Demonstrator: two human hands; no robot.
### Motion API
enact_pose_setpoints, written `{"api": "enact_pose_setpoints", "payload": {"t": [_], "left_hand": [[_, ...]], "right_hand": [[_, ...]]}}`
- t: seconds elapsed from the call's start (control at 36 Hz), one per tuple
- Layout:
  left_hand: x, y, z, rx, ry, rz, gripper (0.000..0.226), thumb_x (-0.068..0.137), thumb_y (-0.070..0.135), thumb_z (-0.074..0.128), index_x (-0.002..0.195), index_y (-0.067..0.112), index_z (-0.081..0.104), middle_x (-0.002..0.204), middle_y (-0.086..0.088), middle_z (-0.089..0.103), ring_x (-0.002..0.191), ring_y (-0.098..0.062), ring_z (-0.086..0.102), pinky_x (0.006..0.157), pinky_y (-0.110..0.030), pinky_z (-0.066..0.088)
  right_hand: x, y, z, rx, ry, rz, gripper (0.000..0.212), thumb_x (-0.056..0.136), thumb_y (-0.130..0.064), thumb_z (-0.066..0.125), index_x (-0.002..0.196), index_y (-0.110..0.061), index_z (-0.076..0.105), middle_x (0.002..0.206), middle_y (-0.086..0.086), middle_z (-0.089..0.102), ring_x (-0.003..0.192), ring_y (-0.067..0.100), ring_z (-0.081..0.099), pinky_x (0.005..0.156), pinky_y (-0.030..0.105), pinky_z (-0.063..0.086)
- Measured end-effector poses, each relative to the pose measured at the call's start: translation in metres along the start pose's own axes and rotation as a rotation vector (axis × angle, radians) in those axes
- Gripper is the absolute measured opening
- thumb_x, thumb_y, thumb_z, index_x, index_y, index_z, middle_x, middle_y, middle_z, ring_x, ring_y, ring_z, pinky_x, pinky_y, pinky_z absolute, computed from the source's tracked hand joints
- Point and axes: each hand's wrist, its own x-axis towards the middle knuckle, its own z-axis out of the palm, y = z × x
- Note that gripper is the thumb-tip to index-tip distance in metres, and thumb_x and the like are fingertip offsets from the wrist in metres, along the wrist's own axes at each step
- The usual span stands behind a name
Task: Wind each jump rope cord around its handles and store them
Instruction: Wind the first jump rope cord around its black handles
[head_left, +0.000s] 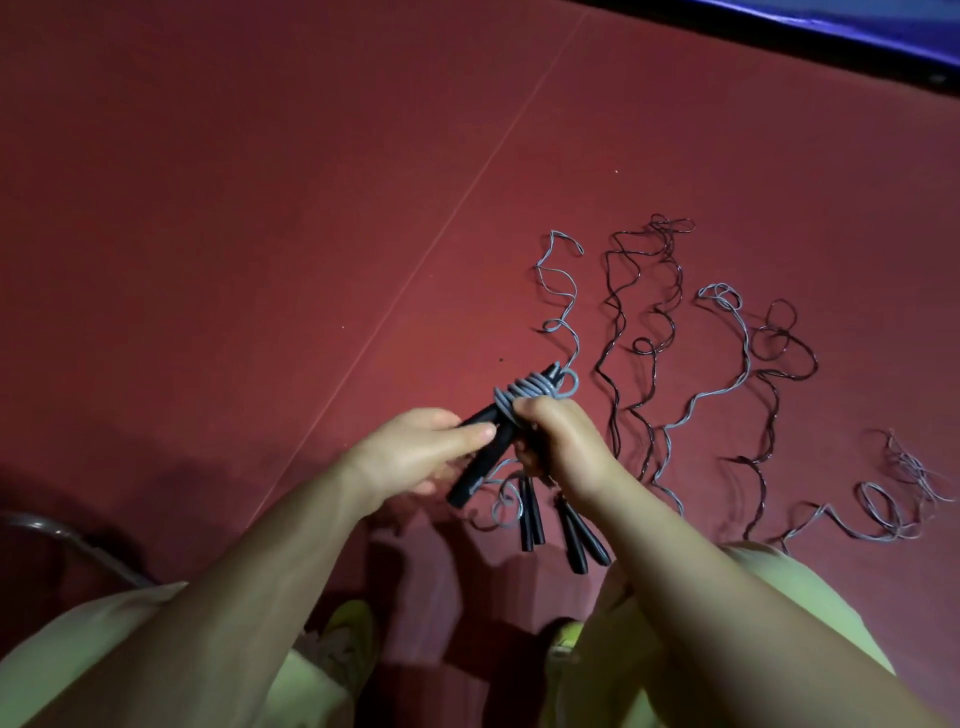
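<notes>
On a dark red floor (260, 208), the left hand (415, 452) grips paired black handles (478, 457) while the right hand (561, 441) pinches the grey cord (524, 392), partly wound; several loose ropes (675, 364) lie unwound beside them, nothing stored.

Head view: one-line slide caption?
Both hands wind a grey cord around black handles; more ropes lie unwound.
</notes>
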Motion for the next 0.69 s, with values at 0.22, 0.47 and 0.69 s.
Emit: {"api": "enact_pose_setpoints", "payload": {"t": [0.22,0.47,0.69], "left_hand": [[-0.007,-0.001,0.005,-0.569,-0.647,-0.207,0.086,0.072,0.076,0.021,0.096,0.009,0.069,0.087,-0.015,0.07,0.069,-0.027,0.068,0.061,-0.033,0.053],[-0.003,-0.002,-0.001,-0.47,-0.474,-0.15,0.073,0.079,0.074,0.019,0.084,0.015,0.062,0.06,-0.005,0.055,0.047,-0.02,0.051,0.043,-0.021,0.025],[0.006,-0.01,0.007,-0.283,-0.165,-0.133,0.072,0.094,0.064,0.015,0.083,0.01,0.061,0.06,-0.006,0.057,0.043,-0.02,0.052,0.039,-0.018,0.027]], "right_hand": [[-0.003,0.005,-0.004,0.022,-0.215,-0.058,0.033,0.06,-0.051,0.051,0.049,-0.019,0.046,0.042,0.003,0.037,0.048,0.02,0.027,0.056,0.046,0.01],[-0.002,0.0,-0.003,-0.076,-0.304,-0.045,0.049,0.09,-0.049,0.04,0.064,-0.009,0.051,0.052,0.008,0.05,0.042,0.017,0.034,0.041,0.024,0.025],[-0.006,-0.005,-0.004,-0.322,-0.179,0.073,0.051,0.103,-0.042,0.031,0.065,-0.012,0.045,0.038,-0.012,0.035,0.029,0.005,0.026,0.034,0.014,0.021]]}}
